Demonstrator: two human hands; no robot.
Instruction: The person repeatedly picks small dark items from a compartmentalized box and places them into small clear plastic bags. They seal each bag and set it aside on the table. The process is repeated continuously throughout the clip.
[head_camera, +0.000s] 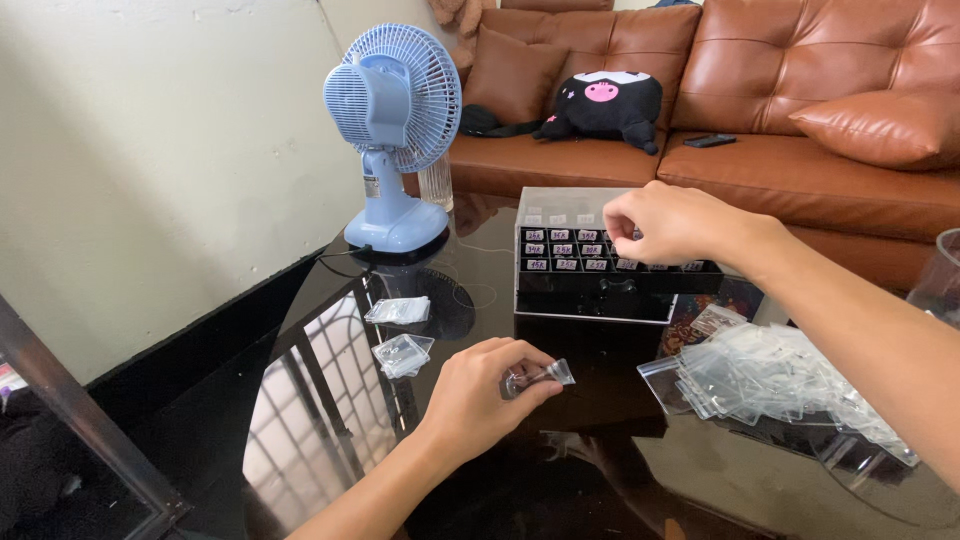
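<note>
The left hand (485, 392) grasps a small clear zip bag (545, 377) between thumb and fingertips, low on the glossy black table (500, 480). The bag's long axis runs roughly from 8 to 2 o'clock, its free corner pointing toward 2 o'clock; the fingers hide its other end, and what it contains is hard to make out.

The right hand (668, 222) hovers over the black compartment box (600, 265) at 12 o'clock, fingers curled and pinched together. Whether they grip anything cannot be told.

A heap of empty clear bags (770, 375) lies at 3 o'clock, and two small bag stacks (400, 335) lie at 10 o'clock. A pale blue fan (395, 130) stands at 11 o'clock. The brown leather sofa (800, 150) is cut off by the frame.
</note>
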